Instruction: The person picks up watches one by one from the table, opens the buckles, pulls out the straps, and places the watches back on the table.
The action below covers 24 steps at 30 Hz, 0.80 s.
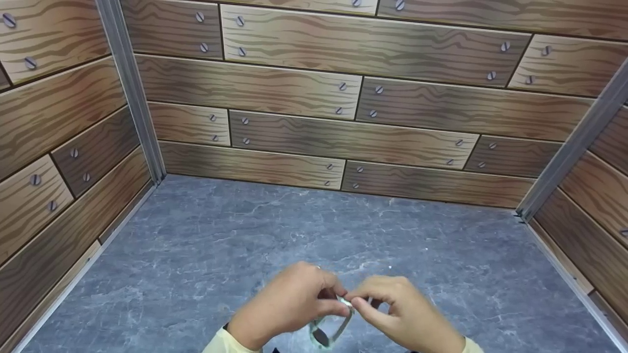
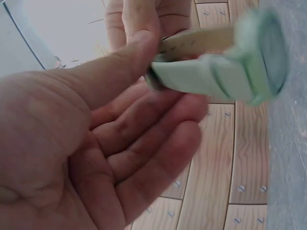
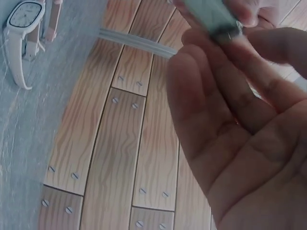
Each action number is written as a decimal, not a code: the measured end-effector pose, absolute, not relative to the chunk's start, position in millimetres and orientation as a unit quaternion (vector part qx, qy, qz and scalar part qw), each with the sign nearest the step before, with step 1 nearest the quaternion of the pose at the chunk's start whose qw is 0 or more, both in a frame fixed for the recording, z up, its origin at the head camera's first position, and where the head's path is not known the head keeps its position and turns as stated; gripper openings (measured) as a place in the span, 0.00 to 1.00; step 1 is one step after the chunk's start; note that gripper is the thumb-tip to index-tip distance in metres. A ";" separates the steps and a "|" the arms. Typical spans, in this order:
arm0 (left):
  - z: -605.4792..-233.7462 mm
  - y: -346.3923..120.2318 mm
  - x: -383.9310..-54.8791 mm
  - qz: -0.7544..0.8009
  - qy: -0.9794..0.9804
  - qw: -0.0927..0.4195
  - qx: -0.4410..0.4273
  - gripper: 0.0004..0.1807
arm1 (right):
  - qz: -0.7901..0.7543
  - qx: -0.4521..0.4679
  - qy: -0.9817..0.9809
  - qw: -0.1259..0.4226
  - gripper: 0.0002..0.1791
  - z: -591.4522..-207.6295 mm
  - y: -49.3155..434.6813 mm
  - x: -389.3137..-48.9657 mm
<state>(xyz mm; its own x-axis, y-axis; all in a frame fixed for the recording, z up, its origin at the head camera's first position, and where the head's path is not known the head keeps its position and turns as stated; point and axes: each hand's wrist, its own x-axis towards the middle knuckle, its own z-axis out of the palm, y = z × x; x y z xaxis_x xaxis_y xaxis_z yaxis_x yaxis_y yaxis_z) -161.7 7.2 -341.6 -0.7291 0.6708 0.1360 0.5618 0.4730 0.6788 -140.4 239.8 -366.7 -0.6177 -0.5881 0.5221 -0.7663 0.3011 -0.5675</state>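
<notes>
A pale green wristwatch (image 1: pixel 321 336) hangs in a loop between the two hands in the head view, its dial toward the bottom. My left hand (image 1: pixel 289 299) pinches the band between thumb and forefinger. From the other side, my right hand (image 1: pixel 405 309) has its thumb and forefinger at the band's buckle end. In the left wrist view the watch's green strap (image 2: pixel 204 74) runs out from the fingertips to the blurred case. A metal buckle (image 3: pixel 232 31) shows at the right fingers in the right wrist view; the fingertips hide part of it.
A white watch (image 3: pixel 24 18) lies on the grey marbled surface (image 1: pixel 235 235), with another light strap (image 3: pixel 53 21) beside it. Wood-patterned panels (image 1: pixel 294 88) wall the surface at the back and both sides, joined by grey metal corner strips (image 1: pixel 140 93).
</notes>
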 end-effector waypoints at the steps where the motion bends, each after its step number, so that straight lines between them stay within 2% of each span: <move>1: -341.8 7.4 -161.7 0.368 0.854 0.077 0.358 0.09 | 0.407 0.429 -0.799 0.111 0.12 -366.9 240.2 -140.6; 6: -343.0 9.2 -161.5 0.388 0.854 0.094 0.333 0.06 | 0.385 0.432 -0.807 0.117 0.10 -366.1 238.5 -139.6; 11: -344.2 12.6 -160.1 0.401 0.859 0.105 0.300 0.04 | 0.344 0.418 -0.830 0.133 0.13 -365.1 236.9 -136.2; 20: -350.4 21.2 -157.6 0.414 0.851 0.079 0.312 0.03 | 0.262 0.420 -0.840 0.221 0.19 -368.3 236.8 -135.5; 24: -351.4 21.3 -158.4 0.427 0.846 0.059 0.313 0.05 | 0.215 0.415 -0.836 0.288 0.20 -366.8 233.7 -137.3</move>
<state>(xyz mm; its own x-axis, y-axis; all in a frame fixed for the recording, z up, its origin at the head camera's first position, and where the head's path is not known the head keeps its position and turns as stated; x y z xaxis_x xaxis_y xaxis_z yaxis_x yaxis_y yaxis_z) -158.4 21.3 -351.4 -0.7970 0.5802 0.1679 0.4797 0.4392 0.7596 -137.3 233.7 -366.8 -0.4894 -0.5707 0.6594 -0.8179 0.5627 -0.1200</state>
